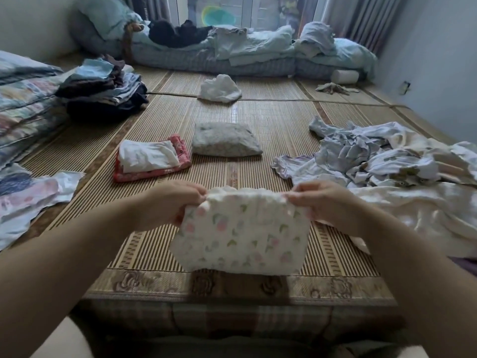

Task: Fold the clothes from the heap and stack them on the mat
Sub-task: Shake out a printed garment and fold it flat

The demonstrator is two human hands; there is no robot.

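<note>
A small floral garment (242,236) was held up by its gathered top edge. One corner was pinched between curled fingers and thumb of the left hand (175,202), the other in the same way by the right hand (320,202). The piece was stretched between them and hung over the near part of the woven mat (258,115); whether its lower edge touched the mat could not be told. It seemed to be doubled over already, so the fold was judged to be partly made and the laying-down not yet done. Beyond the hands, finished work was seen on the mat: a white-and-red pile (152,161), a grey folded bundle (224,139) just beside it, and a taller dark stack (103,89) farther off to the left. A crumpled white piece (219,89) lay alone farther back. To the right, the heap (387,161) of pale unfolded clothes was spread wide across the mat, so a good share of the task was judged to be left.
</note>
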